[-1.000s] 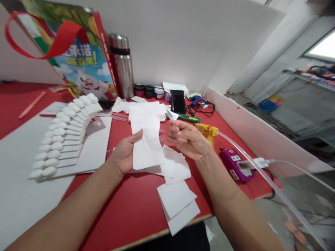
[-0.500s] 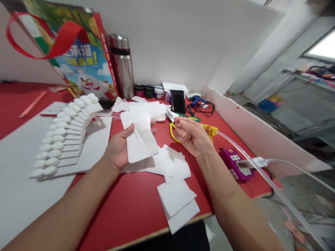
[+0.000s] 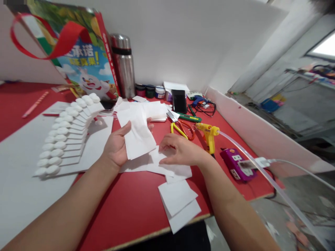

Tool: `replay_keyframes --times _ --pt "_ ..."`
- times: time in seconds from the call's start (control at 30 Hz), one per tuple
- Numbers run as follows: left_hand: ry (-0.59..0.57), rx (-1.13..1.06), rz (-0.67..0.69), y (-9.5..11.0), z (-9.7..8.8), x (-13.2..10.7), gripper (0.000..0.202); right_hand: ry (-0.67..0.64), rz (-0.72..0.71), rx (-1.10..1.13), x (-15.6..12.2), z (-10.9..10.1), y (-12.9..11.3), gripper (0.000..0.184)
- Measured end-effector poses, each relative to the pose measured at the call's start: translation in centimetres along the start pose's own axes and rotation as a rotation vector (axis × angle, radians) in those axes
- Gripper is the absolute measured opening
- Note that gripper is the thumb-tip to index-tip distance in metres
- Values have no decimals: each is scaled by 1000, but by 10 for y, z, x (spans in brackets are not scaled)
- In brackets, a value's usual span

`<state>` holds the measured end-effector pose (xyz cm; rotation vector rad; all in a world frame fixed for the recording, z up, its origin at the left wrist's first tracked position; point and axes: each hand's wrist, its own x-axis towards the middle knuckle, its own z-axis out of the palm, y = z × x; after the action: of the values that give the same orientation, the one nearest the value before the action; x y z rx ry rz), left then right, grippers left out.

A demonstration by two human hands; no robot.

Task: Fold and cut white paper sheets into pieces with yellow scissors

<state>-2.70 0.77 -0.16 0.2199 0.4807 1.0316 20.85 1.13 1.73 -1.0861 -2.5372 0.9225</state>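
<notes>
A creased sheet of white paper (image 3: 140, 134) is gripped in my left hand (image 3: 117, 144), the thumb on its front and the fingertips showing past its far edge. My right hand (image 3: 183, 150) hovers with curled fingers and a gap between thumb and fingers, over loose white paper pieces (image 3: 180, 171). Nothing shows in that gap. Two more paper squares (image 3: 178, 197) lie overlapping at the table's front edge. To the left stands a curved row of white card strips (image 3: 74, 148) topped with round white pads (image 3: 57, 152).
On the red table (image 3: 117, 209) are scissors (image 3: 187, 129), a yellow glue gun (image 3: 209, 132) with a clear stick, a green cutter (image 3: 190, 117) and a purple power strip (image 3: 237, 164). A steel flask (image 3: 124, 66) and a printed bag (image 3: 86, 66) stand behind.
My right hand has dropped from beside the scissors down to the loose papers, and its fingers have parted. My left hand still holds the sheet, shifted slightly.
</notes>
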Motion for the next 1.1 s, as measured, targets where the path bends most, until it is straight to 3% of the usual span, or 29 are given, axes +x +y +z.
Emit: replay_keyframes --times 0.17,0.27,0.4,0.47,0.63,0.73,0.83,0.93,1.0,1.1 --pt "25 -15 4 -1 1 0 56 -222 43 -66 -13 -2 -10 70" --pt "24 -20 -7 -2 1 -1 55 -202 84 -146 -13 3 -13 54" --pt "23 1 -9 -2 -2 1 55 -136 19 -122 -4 6 -12 22" --pt "17 3 -7 -2 -3 2 55 -96 -25 -68 -2 4 -10 6" --pt "47 -4 23 -3 0 2 54 106 32 85 -2 -3 -6 42" --pt "77 1 29 -2 2 1 56 349 139 224 -3 -6 -4 44" --pt "70 25 40 -1 1 1 57 515 299 600 -2 -8 -3 41" --pt "71 53 38 -3 1 3 57 617 313 922 0 -8 -2 34" --pt "71 63 18 -8 2 4 57 661 259 971 1 -6 -2 30" --pt "71 70 -50 -19 3 6 57 611 261 1002 4 1 -2 23"
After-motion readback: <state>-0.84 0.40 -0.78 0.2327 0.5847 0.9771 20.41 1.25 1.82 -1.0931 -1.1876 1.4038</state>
